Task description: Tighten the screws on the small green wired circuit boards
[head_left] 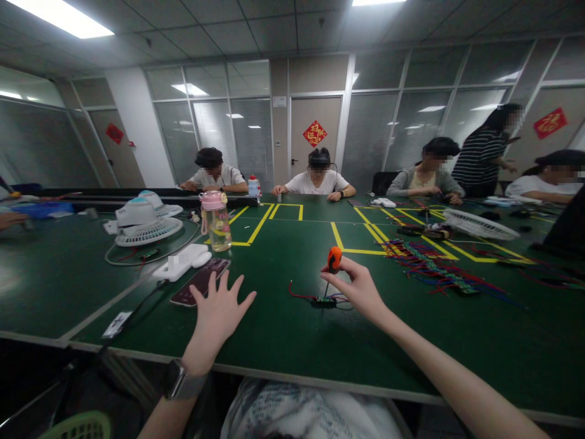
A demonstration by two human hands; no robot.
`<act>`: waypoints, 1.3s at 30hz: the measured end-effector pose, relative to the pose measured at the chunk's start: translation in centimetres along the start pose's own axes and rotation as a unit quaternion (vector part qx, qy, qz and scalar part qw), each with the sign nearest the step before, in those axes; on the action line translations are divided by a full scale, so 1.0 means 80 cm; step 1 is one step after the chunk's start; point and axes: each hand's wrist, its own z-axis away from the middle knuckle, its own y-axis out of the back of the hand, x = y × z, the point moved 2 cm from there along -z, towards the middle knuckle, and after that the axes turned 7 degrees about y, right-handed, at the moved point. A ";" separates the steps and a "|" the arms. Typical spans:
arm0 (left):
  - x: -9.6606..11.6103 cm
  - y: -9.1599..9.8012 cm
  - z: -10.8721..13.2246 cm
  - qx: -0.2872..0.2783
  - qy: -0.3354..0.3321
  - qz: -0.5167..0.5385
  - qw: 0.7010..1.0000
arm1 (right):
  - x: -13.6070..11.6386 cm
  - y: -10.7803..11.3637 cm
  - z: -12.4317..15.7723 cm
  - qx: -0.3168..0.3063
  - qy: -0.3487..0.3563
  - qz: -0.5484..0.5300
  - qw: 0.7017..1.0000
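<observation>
In the head view, my right hand (359, 286) pinches the orange and black handle of a screwdriver (334, 260). Its shaft points down, with the tip at a small green circuit board (323, 301) lying on the table. A red wire and darker wires run out from the board's ends. My left hand (222, 308) is spread with fingers apart and holds nothing; a watch is on that wrist. Just beyond its fingers lies a dark phone (201, 282), partly covered by the hand. I cannot tell whether the left palm touches the table.
A white device (180, 263) with a cable lies behind the phone, near a pink-lidded bottle (216, 222). White fan parts (148, 228) stand at left. Several wired circuit boards (434, 265) are heaped at right. Yellow tape (260, 225) marks the green table (274, 347). Other people sit opposite.
</observation>
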 end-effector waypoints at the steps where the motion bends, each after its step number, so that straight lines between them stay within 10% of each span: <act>1: -0.001 -0.001 0.000 -0.002 0.005 0.001 1.000 | 0.000 0.000 0.000 0.000 0.001 0.000 1.000; 39: -0.001 0.002 -0.003 -0.023 0.008 -0.003 1.000 | 0.003 0.001 0.001 -0.004 -0.001 -0.002 1.000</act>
